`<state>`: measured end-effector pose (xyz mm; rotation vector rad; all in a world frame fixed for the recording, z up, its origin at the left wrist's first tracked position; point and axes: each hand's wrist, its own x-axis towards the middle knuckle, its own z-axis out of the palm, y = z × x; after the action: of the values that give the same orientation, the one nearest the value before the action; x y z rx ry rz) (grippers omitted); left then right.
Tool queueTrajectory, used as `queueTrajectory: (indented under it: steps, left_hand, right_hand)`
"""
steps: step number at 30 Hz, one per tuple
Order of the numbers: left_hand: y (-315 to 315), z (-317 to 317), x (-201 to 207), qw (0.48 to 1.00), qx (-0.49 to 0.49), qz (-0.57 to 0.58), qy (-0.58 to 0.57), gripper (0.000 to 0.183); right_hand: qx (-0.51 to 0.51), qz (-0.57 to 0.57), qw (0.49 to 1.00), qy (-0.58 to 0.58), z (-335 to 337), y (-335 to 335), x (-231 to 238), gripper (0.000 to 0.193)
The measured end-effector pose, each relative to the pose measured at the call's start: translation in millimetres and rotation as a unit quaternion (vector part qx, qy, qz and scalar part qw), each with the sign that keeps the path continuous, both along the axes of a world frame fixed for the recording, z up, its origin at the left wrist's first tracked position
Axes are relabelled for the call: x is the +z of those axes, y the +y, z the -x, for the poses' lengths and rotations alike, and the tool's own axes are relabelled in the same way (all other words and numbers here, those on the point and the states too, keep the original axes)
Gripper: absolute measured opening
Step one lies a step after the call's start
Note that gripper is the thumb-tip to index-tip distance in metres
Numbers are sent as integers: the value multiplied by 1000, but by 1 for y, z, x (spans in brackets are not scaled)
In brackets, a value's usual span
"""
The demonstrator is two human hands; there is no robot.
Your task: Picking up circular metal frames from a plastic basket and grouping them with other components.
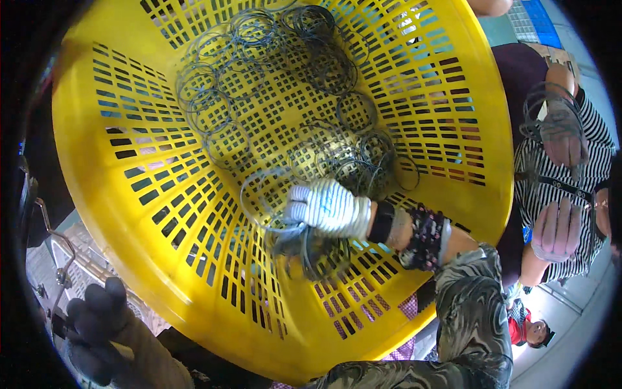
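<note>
Gripping bunch of wire rings [304,243] in your gloved right hand [329,207], fist closed; left hand [97,324] curled outside yellow basket [116,188], steady that rim, lift slow.

Head view, close above basket [129,214]

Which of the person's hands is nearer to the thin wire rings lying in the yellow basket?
Right. The right hand, in a white glove, is inside the yellow basket gripping wire rings; the left hand, in a dark glove, is outside below the rim.
</note>
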<state>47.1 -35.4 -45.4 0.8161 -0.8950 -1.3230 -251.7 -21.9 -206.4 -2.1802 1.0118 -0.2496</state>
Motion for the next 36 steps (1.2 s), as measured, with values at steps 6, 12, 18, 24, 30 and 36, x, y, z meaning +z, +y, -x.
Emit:
queueTrajectory:
  steps: [6,12,18,24,30,36]
  left_hand:
    - [-6,11,-9,990,5,22,140,15]
    - [-19,19,-6,995,-45,62,-70,16]
    - [-12,25,-6,994,-29,45,-97,9]
    - [-7,24,3,988,-28,33,-145,16]
    - [-6,7,-10,982,-124,42,-132,16]
    - [-7,32,-12,995,36,20,-95,10]
  right_hand:
    - [-179,-111,978,0,50,-1,-47,35]
    - [-398,-73,896,183,86,-44,-119,78]
    - [-481,-192,787,335,100,-11,-134,68]
    - [-286,-325,809,397,41,10,-119,39]
    - [-159,-105,924,332,62,-8,-59,47]
    - [-221,72,953,193,177,9,-85,34]
